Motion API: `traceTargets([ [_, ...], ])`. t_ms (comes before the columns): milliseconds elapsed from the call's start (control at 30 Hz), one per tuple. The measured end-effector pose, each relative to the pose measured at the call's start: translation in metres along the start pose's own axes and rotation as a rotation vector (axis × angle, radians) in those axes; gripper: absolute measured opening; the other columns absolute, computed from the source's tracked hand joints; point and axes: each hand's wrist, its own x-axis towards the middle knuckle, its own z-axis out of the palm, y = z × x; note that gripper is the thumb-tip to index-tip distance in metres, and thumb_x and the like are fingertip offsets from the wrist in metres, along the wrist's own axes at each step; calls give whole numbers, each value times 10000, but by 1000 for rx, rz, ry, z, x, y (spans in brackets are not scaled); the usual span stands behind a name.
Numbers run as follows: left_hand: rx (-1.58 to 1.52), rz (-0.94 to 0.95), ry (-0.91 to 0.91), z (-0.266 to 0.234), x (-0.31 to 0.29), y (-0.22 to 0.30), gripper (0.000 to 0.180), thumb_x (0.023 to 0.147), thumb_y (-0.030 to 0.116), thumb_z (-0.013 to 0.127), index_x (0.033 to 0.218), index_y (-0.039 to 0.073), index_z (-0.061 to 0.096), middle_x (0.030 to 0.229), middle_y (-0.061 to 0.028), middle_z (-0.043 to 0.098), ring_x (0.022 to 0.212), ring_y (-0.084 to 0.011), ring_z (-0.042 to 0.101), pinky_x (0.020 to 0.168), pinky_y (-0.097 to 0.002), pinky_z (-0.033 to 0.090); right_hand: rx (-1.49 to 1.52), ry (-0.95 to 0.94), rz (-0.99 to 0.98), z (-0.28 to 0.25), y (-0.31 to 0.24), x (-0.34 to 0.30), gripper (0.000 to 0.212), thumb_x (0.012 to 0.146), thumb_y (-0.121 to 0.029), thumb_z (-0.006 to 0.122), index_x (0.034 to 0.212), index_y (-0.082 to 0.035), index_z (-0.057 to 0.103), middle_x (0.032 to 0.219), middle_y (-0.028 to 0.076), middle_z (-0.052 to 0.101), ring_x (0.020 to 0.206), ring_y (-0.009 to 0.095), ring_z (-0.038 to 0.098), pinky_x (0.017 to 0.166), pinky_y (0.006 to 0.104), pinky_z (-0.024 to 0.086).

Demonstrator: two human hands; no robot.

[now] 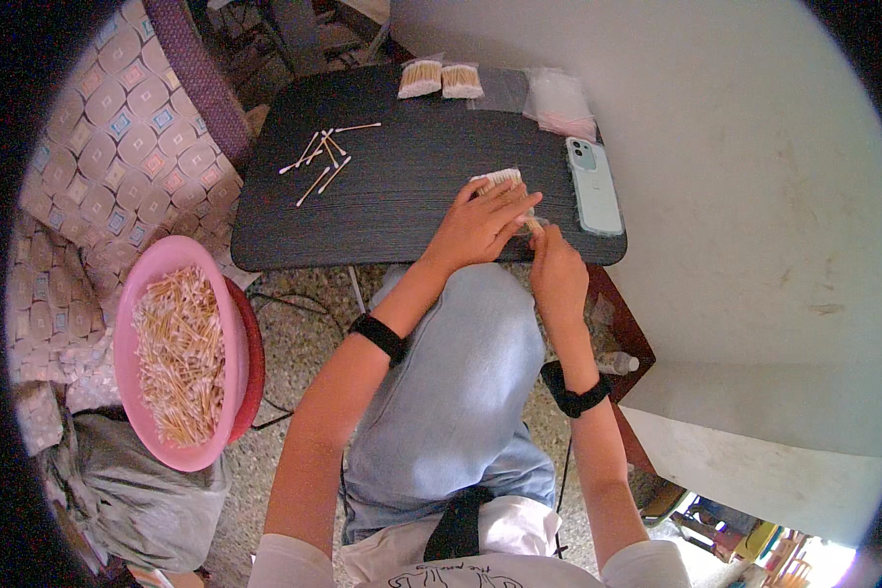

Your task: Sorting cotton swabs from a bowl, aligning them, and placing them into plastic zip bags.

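Observation:
A pack of cotton swabs point(501, 177) in clear plastic lies near the table's front edge, its white tips facing away from me. My left hand point(475, 227) lies across it, thumb on its left side and fingers over its top, gripping it and hiding much of it. Close to the front right end of the pack, my right hand point(561, 272) is closed in a pinch at the plastic bag's end point(532, 225). Exactly what the right fingertips pinch is partly hidden. Loose cotton swabs point(325, 157) are scattered on the table's left side.
Two filled swab packs point(421, 80) and a stack of clear plastic bags point(559, 103) sit along the far edge of the black table point(392, 220). A light phone point(596, 186) lies at right. On my left stands a pink basin point(230, 363) full of swabs. A wall borders the right.

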Motion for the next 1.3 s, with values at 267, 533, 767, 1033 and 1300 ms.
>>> traceTargets([
  [267, 35, 14, -44, -2, -2, 0, 382, 935, 295, 451, 1308, 230, 503, 1343, -73, 489, 1250, -225, 445, 1055, -436, 249, -12, 57, 21, 9, 0, 6, 254, 960, -246, 417, 834, -48, 514, 705, 182, 615, 678, 387, 611, 556, 490, 463],
  [533, 114, 66, -158, -3, -5, -2, 406, 942, 290, 426, 1342, 223, 457, 1461, -8, 343, 1341, -233, 319, 1083, -471, 193, 35, 49, 54, 12, -3, 14, 184, 942, -199, 431, 916, -26, 487, 737, 226, 619, 702, 412, 609, 579, 516, 464],
  [767, 15, 33, -210, -3, -2, 0, 419, 952, 283, 399, 1357, 183, 437, 1436, 4, 384, 1354, -202, 303, 1098, -472, 156, -33, -53, 60, 13, -4, 32, 213, 901, -185, 463, 1054, -46, 408, 768, 230, 638, 706, 389, 637, 579, 496, 495],
  [1033, -40, -28, -234, -4, -3, -3, 396, 969, 274, 361, 1338, 159, 452, 1414, -10, 414, 1328, -169, 349, 1102, -460, 147, 244, 22, -8, 6, 3, 26, 269, 894, -175, 539, 1104, -46, 432, 753, 194, 643, 671, 340, 648, 570, 426, 506],
  [1300, -68, -57, -251, -3, -1, -1, 370, 964, 276, 383, 1298, 164, 495, 1403, -2, 429, 1321, -164, 360, 1103, -464, 143, 671, 145, -10, 16, 23, 20, 142, 824, -88, 663, 882, 14, 584, 748, 124, 662, 639, 172, 656, 593, 284, 511],
])
